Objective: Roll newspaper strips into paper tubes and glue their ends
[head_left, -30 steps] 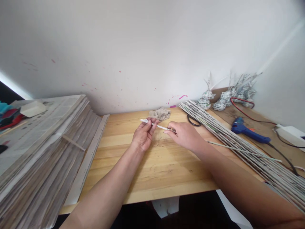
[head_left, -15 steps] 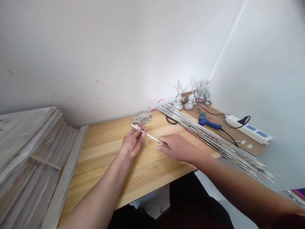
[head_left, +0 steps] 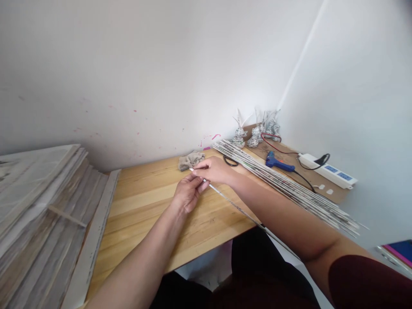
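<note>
A thin rolled paper stick [head_left: 229, 201] slants from my hands down to the right, past the table's front edge and under my right forearm. My left hand [head_left: 189, 192] pinches it close to its upper end. Right above, my right hand [head_left: 212, 169] has thumb and fingers closed on the white tip of the same stick. The two hands touch or nearly touch. Behind them lies a crumpled grey-beige cloth [head_left: 191, 160] on the wooden table [head_left: 141, 201].
A bundle of paper sticks [head_left: 283, 182] lies at the right. Beyond it are a blue glue gun [head_left: 278, 162], a power strip [head_left: 328, 171] and woven paper figures [head_left: 239, 138]. Black-handled scissors [head_left: 230, 161] sit partly under the bundle. Stacked paper [head_left: 61, 223] stands at the left.
My right hand has moved up and left along the paper stick to its upper end beside my left hand. The stick's long lower part now shows. The view has shifted slightly.
</note>
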Demonstrator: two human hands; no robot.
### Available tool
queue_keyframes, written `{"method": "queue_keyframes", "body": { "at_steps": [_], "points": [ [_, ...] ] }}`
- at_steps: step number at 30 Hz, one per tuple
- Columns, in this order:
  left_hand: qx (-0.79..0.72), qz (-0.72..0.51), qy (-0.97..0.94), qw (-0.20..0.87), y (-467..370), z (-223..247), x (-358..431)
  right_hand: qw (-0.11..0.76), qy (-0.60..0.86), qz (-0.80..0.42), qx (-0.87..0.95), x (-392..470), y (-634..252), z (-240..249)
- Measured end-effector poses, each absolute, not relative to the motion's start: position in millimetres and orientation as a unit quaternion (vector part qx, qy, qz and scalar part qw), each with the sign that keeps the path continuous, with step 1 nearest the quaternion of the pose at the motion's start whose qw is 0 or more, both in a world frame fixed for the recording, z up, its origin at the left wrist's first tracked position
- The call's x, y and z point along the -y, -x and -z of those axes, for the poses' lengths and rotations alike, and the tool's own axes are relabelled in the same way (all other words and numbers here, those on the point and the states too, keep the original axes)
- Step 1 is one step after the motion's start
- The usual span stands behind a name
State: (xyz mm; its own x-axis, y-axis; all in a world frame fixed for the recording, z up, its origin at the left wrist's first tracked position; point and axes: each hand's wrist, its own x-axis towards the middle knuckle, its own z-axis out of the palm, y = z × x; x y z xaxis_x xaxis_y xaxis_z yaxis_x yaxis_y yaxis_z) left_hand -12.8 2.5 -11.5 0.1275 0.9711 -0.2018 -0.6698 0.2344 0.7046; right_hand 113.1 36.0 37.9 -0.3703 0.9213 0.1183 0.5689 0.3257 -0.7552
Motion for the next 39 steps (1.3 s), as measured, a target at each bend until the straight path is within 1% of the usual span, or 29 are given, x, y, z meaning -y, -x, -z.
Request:
{"method": "queue_keyframes", "body": {
  "at_steps": [3, 10, 12, 16, 22, 25, 28, 30, 31, 33, 34, 37, 39],
  "points": [
    [-0.330, -0.569, -0.235, 0.715, 12.4, 11.3, -1.9, 0.292, 0.494, -0.312, 0.757, -34.9, -113.2, -37.5],
    [-0.337, -0.541, -0.239, 0.733, 10.5, 7.8, 0.0, 0.317, 0.521, -0.376, 0.697, -41.2, -118.7, -29.2],
    [-0.340, -0.548, -0.241, 0.725, 10.1, 8.3, 0.3, 0.319, 0.539, -0.350, 0.696, -41.6, -118.3, -29.3],
    [-0.348, -0.582, -0.231, 0.697, 9.7, 9.0, 0.3, 0.317, 0.559, -0.261, 0.720, -40.2, -116.3, -32.5],
    [-0.341, -0.610, -0.224, 0.680, 10.2, 8.3, 0.3, 0.312, 0.563, -0.190, 0.741, -38.7, -113.2, -34.2],
    [-0.346, -0.608, -0.226, 0.678, 11.4, 9.2, -0.6, 0.337, 0.541, -0.185, 0.748, -36.5, -110.8, -29.6],
    [-0.344, -0.603, -0.232, 0.681, 12.0, 10.3, -1.1, 0.364, 0.488, -0.212, 0.764, -32.1, -115.1, -25.0],
    [-0.343, -0.595, -0.240, 0.686, 12.0, 10.4, -0.5, 0.366, 0.458, -0.227, 0.777, -28.2, -129.4, -24.2],
    [-0.344, -0.591, -0.242, 0.688, 11.8, 10.2, 0.0, 0.358, 0.463, -0.218, 0.781, -26.3, -141.8, -24.4],
    [-0.348, -0.586, -0.239, 0.692, 11.3, 9.5, 1.1, 0.312, 0.525, -0.150, 0.777, -23.7, -178.0, -25.4],
    [-0.349, -0.586, -0.235, 0.693, 11.0, 9.2, 1.4, 0.276, 0.569, -0.104, 0.767, -23.4, -201.2, -25.5],
    [-0.349, -0.587, -0.224, 0.695, 10.3, 9.4, 0.9, 0.122, 0.696, 0.015, 0.707, -25.0, -280.2, -22.9],
    [-0.347, -0.590, -0.219, 0.695, 10.1, 10.3, 0.4, 0.052, 0.761, 0.062, 0.644, -25.3, -327.1, -18.7]
  ]
}}
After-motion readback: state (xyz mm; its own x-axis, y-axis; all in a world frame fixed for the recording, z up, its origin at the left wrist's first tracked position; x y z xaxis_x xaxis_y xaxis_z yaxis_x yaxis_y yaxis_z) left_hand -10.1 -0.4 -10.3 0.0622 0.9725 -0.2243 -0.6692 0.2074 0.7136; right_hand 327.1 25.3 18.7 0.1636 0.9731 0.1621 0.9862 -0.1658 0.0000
